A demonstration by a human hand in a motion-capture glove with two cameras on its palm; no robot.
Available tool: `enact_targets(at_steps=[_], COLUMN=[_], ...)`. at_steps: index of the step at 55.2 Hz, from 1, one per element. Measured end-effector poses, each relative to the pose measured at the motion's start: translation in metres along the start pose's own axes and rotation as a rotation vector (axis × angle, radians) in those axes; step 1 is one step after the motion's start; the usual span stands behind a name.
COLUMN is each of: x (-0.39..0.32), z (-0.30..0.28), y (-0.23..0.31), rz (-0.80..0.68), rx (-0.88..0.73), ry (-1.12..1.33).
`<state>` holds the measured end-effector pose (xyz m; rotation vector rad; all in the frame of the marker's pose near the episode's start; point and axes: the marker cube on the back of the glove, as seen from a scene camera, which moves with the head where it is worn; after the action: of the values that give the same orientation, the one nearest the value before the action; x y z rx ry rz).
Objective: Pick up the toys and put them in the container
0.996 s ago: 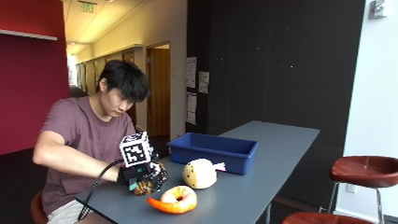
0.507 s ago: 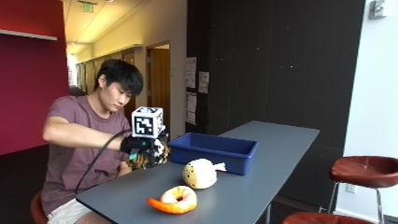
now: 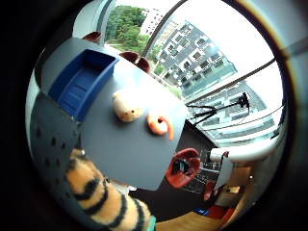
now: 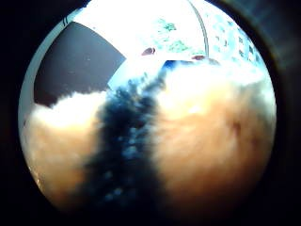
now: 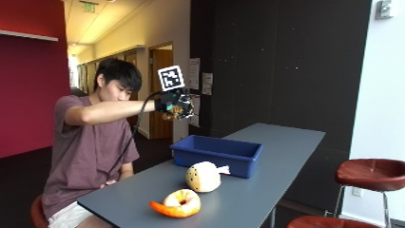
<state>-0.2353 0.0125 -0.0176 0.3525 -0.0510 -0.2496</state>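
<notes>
My gloved right hand [image 5: 172, 105] is raised high over the near end of the blue container [image 5: 218, 153] and grips an orange-and-black striped plush toy [image 5: 183, 109]. That toy's fur fills the thumb side palm view [image 4: 197, 136], and its striped part [image 3: 98, 192] shows at the edge of the little finger side palm view. On the grey table [image 5: 265, 190] lie a cream round plush toy [image 5: 203, 176] beside the container and an orange ring-shaped plush toy [image 5: 179, 204] nearer the table's front end. Both also appear from above: the cream toy [image 3: 127, 108], the orange toy [image 3: 160, 124], the container [image 3: 79, 86].
Red-brown stools [image 5: 373, 173] stand to the right of the table, and another stool [image 3: 183, 166] shows below its edge. A dark wall runs behind the table. The far half of the tabletop [image 5: 282, 137] beyond the container is bare.
The hand has lifted the striped toy from the table near the orange toy and carried it up and toward the container, now held high above its near end.
</notes>
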Motion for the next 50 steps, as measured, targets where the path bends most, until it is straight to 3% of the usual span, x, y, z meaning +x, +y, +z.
enact_targets(at_steps=[3,12,21,26,31,38,43,47,50], x=[-0.025,-0.095,-0.138,-0.146,-0.147,-0.146,-0.139,-0.14,-0.132], z=[0.011,0.066,0.098,0.106,0.113,0.118,0.124,0.122,0.114], y=[-0.014,-0.03,-0.041,-0.045,-0.055,-0.039,-0.034,-0.041,-0.047], rz=[-0.011,-0.248,-0.224,-0.286,-0.098,-0.357,-0.224,-0.072,-0.049], rx=[-0.002,-0.052,-0.095,-0.103,-0.123,-0.385,-0.67,-0.599,-0.521], ry=[0.005,0.102,0.107,0.142,0.199,0.13,0.201,0.172,0.138])
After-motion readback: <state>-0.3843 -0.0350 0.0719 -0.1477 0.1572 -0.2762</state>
